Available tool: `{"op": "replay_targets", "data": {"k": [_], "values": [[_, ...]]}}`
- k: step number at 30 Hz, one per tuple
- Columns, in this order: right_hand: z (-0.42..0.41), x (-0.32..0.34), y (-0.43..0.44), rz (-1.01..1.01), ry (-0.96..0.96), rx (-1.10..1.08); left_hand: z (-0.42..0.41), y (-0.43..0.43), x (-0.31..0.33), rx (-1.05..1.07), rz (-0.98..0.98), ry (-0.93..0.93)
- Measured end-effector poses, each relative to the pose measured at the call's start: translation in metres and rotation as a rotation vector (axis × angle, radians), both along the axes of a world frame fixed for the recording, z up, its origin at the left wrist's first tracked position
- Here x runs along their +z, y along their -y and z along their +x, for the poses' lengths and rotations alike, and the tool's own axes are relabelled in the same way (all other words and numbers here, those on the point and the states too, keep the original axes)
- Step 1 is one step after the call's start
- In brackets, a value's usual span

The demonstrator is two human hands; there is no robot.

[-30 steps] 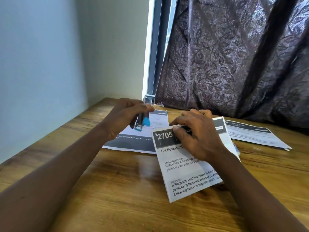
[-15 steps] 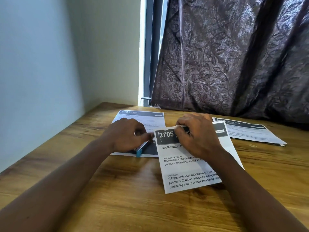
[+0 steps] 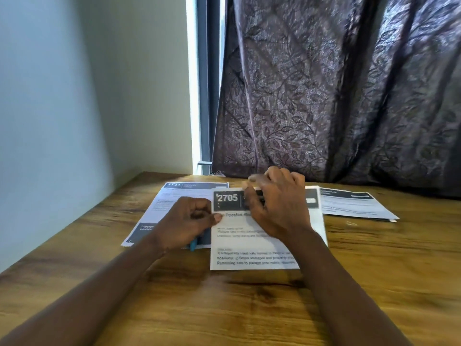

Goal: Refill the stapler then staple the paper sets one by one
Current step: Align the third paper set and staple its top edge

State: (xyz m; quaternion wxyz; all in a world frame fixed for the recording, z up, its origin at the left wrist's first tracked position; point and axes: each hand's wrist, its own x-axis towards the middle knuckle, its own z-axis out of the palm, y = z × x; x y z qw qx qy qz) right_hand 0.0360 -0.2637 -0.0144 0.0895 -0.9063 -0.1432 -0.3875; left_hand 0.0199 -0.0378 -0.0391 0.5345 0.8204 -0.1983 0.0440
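You can read "2705" in white on the dark header of the front paper set [image 3: 249, 245], and "2731" on the left paper set [image 3: 174, 196]. The smaller print is too blurred to read.

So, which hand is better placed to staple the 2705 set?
Left: the left hand grips the blue stapler at the left edge of the white 2705 paper set; the right hand covers its header.

The blue stapler [image 3: 192, 245] (only its tip shows) sits just left of the flat 2705 paper set [image 3: 252, 245].
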Motion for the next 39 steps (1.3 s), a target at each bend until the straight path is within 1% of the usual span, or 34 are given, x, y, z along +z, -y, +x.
{"op": "replay_targets", "data": {"k": [2, 4, 6, 7, 8, 9, 11, 13, 15, 17, 20, 22, 25, 29, 33, 35, 37, 39], "values": [[0.001, 0.007, 0.015, 0.047, 0.026, -0.061, 0.0, -0.003, 0.0, 0.049, -0.04, -0.02], [0.002, 0.008, 0.034, 0.194, 0.05, -0.112, 0.003, -0.006, -0.001, 0.123, -0.116, -0.027], [0.001, 0.004, 0.056, 0.375, 0.066, -0.154, 0.007, -0.008, 0.003, 0.188, -0.208, 0.026], [0.0, 0.001, 0.068, 0.434, 0.047, -0.165, 0.009, -0.008, 0.006, 0.219, -0.238, 0.065], [0.0, -0.003, 0.08, 0.453, -0.007, -0.175, 0.012, -0.01, 0.009, 0.25, -0.252, 0.096], [0.0, -0.007, 0.094, 0.426, -0.09, -0.196, 0.016, -0.009, 0.013, 0.274, -0.249, 0.117], [-0.001, -0.019, 0.121, 0.271, -0.275, -0.273, 0.024, -0.003, 0.022, 0.291, -0.237, 0.118], [-0.003, -0.033, 0.142, 0.156, -0.403, -0.332, 0.036, 0.012, 0.032, 0.291, -0.253, 0.094], [-0.006, -0.045, 0.157, 0.14, -0.513, -0.362, 0.05, 0.039, 0.043, 0.284, -0.273, 0.07], [-0.006, -0.05, 0.164, 0.165, -0.615, -0.384, 0.065, 0.073, 0.051, 0.254, -0.306, 0.021], [-0.003, -0.051, 0.163, 0.136, -0.654, -0.411, 0.092, 0.122, 0.057, 0.201, -0.282, -0.01], [-0.001, -0.051, 0.161, 0.126, -0.653, -0.425, 0.11, 0.152, 0.059, 0.191, -0.247, 0.019], [0.0, -0.054, 0.158, 0.122, -0.633, -0.437, 0.132, 0.186, 0.061, 0.183, -0.131, 0.077], [0.0, -0.052, 0.156, 0.133, -0.626, -0.438, 0.157, 0.222, 0.049, 0.161, 0.037, 0.051], [-0.002, -0.051, 0.155, 0.162, -0.603, -0.426, 0.172, 0.243, 0.029, 0.212, 0.284, 0.099], [-0.003, -0.052, 0.155, 0.176, -0.593, -0.419, 0.174, 0.249, 0.022, 0.27, 0.407, 0.141], [-0.003, -0.052, 0.155, 0.175, -0.586, -0.419, 0.175, 0.252, 0.016, 0.336, 0.483, 0.188], [-0.003, -0.052, 0.155, 0.176, -0.582, -0.416, 0.176, 0.252, 0.01, 0.359, 0.506, 0.211]]}}
